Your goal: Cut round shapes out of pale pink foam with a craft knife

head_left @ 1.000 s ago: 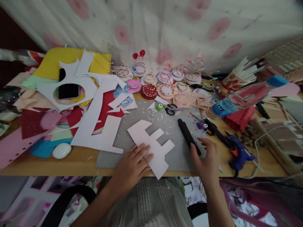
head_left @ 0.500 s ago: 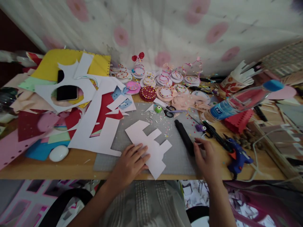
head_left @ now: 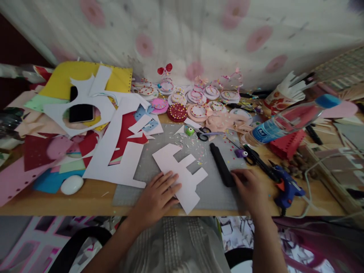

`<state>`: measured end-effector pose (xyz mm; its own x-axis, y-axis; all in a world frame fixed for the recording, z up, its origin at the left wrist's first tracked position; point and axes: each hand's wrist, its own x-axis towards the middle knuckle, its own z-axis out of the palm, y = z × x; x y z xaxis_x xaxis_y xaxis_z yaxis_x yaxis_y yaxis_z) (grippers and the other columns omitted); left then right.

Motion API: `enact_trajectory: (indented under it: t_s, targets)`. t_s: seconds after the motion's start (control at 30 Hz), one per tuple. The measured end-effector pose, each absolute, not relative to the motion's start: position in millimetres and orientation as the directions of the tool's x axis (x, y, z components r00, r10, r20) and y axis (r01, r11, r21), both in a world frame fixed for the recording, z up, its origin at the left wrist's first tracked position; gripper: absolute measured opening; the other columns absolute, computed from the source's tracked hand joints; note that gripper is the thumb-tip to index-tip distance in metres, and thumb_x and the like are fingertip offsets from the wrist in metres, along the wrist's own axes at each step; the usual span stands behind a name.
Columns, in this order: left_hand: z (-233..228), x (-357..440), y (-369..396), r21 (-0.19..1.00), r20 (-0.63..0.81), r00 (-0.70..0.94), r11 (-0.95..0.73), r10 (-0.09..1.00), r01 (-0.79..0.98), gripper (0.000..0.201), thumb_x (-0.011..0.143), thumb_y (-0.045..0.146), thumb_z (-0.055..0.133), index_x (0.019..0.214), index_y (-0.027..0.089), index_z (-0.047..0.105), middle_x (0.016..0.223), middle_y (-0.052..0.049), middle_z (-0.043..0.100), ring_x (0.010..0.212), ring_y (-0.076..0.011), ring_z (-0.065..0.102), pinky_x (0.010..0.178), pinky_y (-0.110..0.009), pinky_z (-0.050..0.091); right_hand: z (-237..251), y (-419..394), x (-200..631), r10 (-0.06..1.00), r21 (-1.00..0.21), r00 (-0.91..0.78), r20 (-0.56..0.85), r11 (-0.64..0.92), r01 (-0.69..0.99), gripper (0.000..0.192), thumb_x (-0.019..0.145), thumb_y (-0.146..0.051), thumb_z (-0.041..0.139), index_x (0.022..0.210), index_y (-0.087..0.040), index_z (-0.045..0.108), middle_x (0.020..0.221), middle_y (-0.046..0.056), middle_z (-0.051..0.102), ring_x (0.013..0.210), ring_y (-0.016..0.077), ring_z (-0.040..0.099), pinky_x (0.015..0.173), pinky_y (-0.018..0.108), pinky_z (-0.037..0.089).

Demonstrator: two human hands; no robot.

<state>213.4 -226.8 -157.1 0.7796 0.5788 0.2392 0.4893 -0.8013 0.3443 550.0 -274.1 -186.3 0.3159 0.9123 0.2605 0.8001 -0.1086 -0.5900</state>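
My left hand (head_left: pixel 160 193) lies flat with fingers stretched over the lower left of a white paper cut-out (head_left: pixel 184 170) with notched edges. The cut-out rests on a grey cutting mat (head_left: pixel 142 197). My right hand (head_left: pixel 250 189) is at the mat's right side, thumb and fingers pinched together by the lower end of a long black object (head_left: pixel 220 165), perhaps a case. Whatever is between those fingertips is too small to make out. Scissors (head_left: pixel 203 134) with black handles and a green one-eyed figure (head_left: pixel 189 131) lie beyond the cut-out, among paper scraps.
White paper offcuts (head_left: pixel 113 151) and coloured sheets pile up at left, near a white oval object (head_left: pixel 72 184). Small decorated round pieces (head_left: pixel 178 112) line the back. At right are a water bottle (head_left: pixel 267 131), a blue glue gun (head_left: pixel 287 189) with its cable, and a cup of sticks (head_left: pixel 284 94).
My right hand has turned inward, and its fingers have closed together beside the black object. The left hand stays flat on the cut-out; the view has shifted slightly.
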Motion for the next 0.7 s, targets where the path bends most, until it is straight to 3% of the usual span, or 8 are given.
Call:
enact_trajectory:
  t_s: [0.2,0.3,0.5,0.6,0.7]
  targets:
    - [-167,215,-224,0.294,0.270,0.750,-0.793,0.604,0.533,0.036,0.095,0.017,0.050,0.130,0.018,0.056,0.143,-0.010,0.053,0.138,-0.0250,0.042,0.112,-0.049,0.040,-174,-270,531,0.954,-0.618,0.166,0.248,0.024,0.786,0.024,0.087,-0.043,0.056,0.084,-0.022,0.068,0.082,0.007,0.067,0.077,0.0236,0.063,0.072,0.041,0.053]
    - [-173,214,-222,0.291,0.282,0.721,-0.773,0.633,0.564,0.038,0.095,0.011,0.047,0.132,0.018,0.055,0.144,-0.011,0.051,0.139,-0.0238,0.041,0.111,-0.047,0.042,-166,-274,531,0.944,-0.613,0.181,0.275,0.028,0.789,0.020,0.089,-0.037,0.056,0.090,-0.022,0.067,0.085,0.007,0.066,0.077,0.0224,0.063,0.071,0.039,0.052]
    - [-171,212,-222,0.331,0.279,0.717,-0.765,0.639,0.553,0.042,0.094,0.006,0.043,0.133,0.016,0.053,0.144,-0.013,0.051,0.138,-0.0250,0.041,0.106,-0.046,0.047,-157,-294,573,0.770,-0.398,0.408,0.490,-0.219,0.891,0.022,0.087,-0.034,0.054,0.089,-0.017,0.068,0.076,0.007,0.062,0.067,0.0218,0.057,0.067,0.038,0.047]
    - [-168,212,-222,0.378,0.285,0.719,-0.763,0.634,0.524,0.044,0.092,0.006,0.044,0.134,0.016,0.051,0.145,-0.014,0.050,0.140,-0.0245,0.039,0.108,-0.045,0.046,-160,-298,599,0.741,-0.339,0.458,0.491,-0.322,0.884,0.024,0.085,-0.035,0.055,0.088,-0.016,0.069,0.077,0.010,0.060,0.070,0.0239,0.057,0.068,0.039,0.046]
    - [-166,213,-223,0.395,0.264,0.738,-0.768,0.621,0.505,0.044,0.091,0.005,0.043,0.134,0.015,0.051,0.146,-0.014,0.048,0.141,-0.0246,0.037,0.110,-0.045,0.044,-165,-290,620,0.804,-0.306,0.437,0.404,-0.332,0.892,0.025,0.085,-0.034,0.054,0.092,-0.015,0.070,0.083,0.014,0.063,0.078,0.0272,0.060,0.071,0.040,0.045]
